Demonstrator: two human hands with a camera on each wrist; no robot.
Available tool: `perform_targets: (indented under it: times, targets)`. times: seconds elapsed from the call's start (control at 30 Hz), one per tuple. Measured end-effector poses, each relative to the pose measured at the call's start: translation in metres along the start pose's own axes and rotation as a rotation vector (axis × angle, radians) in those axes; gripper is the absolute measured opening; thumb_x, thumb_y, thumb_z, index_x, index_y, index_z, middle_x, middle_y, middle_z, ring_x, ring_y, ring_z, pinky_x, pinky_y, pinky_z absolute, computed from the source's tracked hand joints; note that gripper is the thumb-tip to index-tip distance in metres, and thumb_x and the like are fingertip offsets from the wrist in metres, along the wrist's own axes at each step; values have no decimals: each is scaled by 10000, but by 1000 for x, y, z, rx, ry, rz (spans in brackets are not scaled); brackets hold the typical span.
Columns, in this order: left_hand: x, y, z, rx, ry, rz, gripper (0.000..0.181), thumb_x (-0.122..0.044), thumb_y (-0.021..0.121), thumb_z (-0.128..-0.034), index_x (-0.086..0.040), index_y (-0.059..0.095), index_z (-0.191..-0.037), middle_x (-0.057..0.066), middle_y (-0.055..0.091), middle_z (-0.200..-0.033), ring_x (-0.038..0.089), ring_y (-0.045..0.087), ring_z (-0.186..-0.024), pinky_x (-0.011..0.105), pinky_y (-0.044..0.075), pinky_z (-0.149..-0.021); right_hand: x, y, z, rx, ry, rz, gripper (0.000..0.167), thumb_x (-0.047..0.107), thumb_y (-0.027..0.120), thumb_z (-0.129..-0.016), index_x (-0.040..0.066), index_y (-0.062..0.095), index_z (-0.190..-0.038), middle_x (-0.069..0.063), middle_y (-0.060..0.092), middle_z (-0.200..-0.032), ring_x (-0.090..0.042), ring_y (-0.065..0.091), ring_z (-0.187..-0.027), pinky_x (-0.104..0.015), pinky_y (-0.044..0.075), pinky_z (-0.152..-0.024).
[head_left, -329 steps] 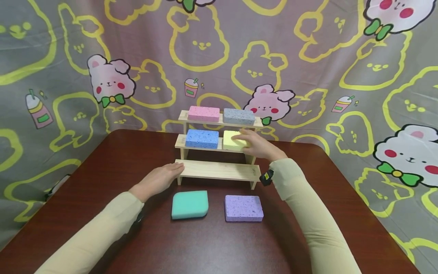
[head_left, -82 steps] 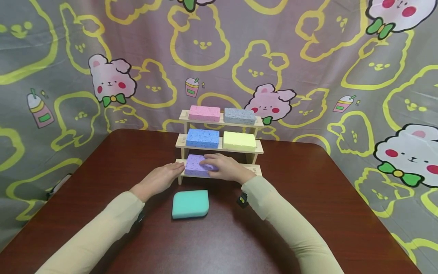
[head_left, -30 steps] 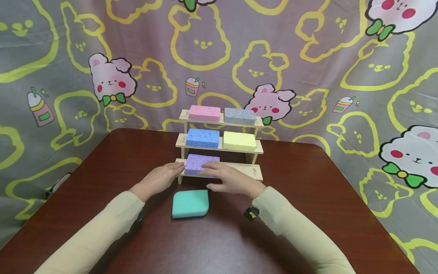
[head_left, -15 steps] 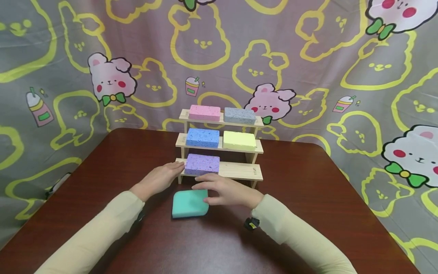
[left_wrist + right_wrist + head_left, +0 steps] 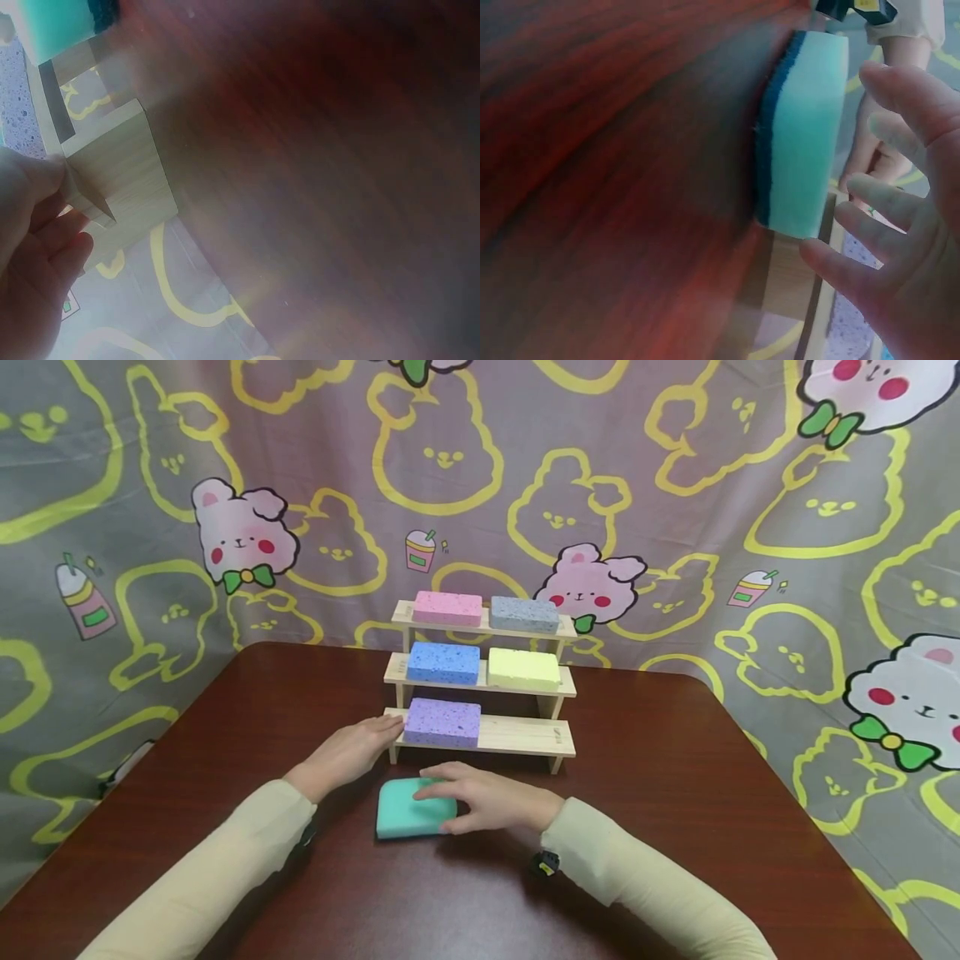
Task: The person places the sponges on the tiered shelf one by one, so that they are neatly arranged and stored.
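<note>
A teal sponge (image 5: 405,810) with a dark scouring layer underneath, plain in the right wrist view (image 5: 802,139), lies on the table before a three-tier wooden stand (image 5: 525,735). My right hand (image 5: 487,797) hovers over the sponge's right part, fingers spread and seemingly apart from it. With thumb and fingers, my left hand (image 5: 348,756) grips the left end of the stand's lowest board; the left wrist view shows fingers (image 5: 67,251) curled beneath the board. A purple sponge (image 5: 442,722) sits on the left half of that board, close to my left fingertips.
On the middle tier are a blue sponge (image 5: 443,662) and a yellow sponge (image 5: 523,669). The top tier bears a pink sponge (image 5: 447,608) and a grey sponge (image 5: 524,614). A patterned curtain (image 5: 300,443) hangs behind the dark wooden table (image 5: 637,777).
Earlier, the purple sponge went from the table onto the lowest tier under my right hand. That hand has since let go and moved down toward me, over the teal sponge. My left hand has stayed put.
</note>
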State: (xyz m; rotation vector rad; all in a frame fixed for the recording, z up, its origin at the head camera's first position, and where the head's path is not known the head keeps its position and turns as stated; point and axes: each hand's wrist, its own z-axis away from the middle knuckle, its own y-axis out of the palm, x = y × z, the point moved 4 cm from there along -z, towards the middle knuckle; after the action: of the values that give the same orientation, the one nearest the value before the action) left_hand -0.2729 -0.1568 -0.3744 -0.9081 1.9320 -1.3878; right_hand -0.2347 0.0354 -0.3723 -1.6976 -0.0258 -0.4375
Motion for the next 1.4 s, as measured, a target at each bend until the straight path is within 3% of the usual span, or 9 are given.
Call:
perform_targets:
  times: [0.3, 0.77, 1.17, 1.4]
  targets:
    - [0, -1, -1, -15, 27, 0, 402, -24, 597, -882, -2, 532, -1278, 161, 529, -1272, 302, 508, -1147, 442, 453, -899, -4, 10, -1, 30, 45, 30, 408, 285, 689, -837, 169, 544, -1201, -170, 362, -1401, -228, 315, -1288, -290, 305, -1032]
    - [0, -1, 0, -30, 36, -6, 377, -26, 594, -883, 2, 552, -1256, 171, 544, -1249, 312, 520, -1130, 446, 459, -889, -3, 8, -2, 23, 65, 73, 352, 201, 698, -825, 171, 539, -1138, -158, 393, -1384, -247, 375, -1250, -297, 340, -1009]
    - [-1, -1, 0, -22, 28, -15, 373, -37, 595, -887, 5, 551, -1254, 170, 545, -1249, 309, 523, -1128, 442, 465, -880, -8, 4, 8, -10, 88, 10, 311, 184, 671, -823, 167, 562, -1114, -91, 423, -1372, -214, 401, -1212, -258, 360, -976]
    - [0, -1, 0, -2, 1, -7, 404, -43, 603, -882, -1, 531, -1278, 166, 526, -1274, 303, 500, -1158, 442, 445, -910, -8, -6, 16, -69, 39, -31, 289, 179, 670, -820, 160, 574, -1092, -24, 478, -1334, -166, 422, -1188, -251, 359, -975]
